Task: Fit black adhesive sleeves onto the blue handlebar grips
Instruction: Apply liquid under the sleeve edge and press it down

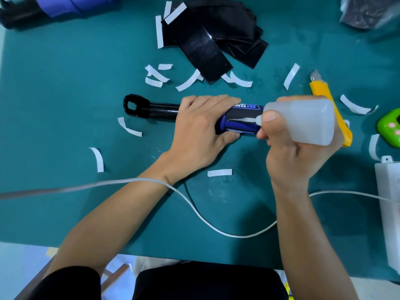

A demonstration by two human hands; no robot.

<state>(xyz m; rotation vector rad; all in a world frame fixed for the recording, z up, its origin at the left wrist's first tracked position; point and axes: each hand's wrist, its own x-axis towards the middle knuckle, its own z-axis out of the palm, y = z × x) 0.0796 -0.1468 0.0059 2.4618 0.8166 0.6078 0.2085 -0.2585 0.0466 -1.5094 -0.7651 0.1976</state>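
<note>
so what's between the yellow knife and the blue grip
Head view: the squeeze bottle in the right hand, nozzle at the blue grip, base overlapping the yellow knife.

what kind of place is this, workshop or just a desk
Probably a small assembly workbench: a teal mat covers it, a pile of black sleeves and peeled white backing strips lie on it, with a yellow utility knife nearby.

From where I sit, the left hand (199,126) and right hand (287,152) are both bare, and so are the forearms. A short black fabric sleeve (71,284) covers the upper arm behind the left hand. A black cloth garment (205,284) covers the torso, nearer me than both hands. The right thumbnail (270,116) is trimmed short.
</note>
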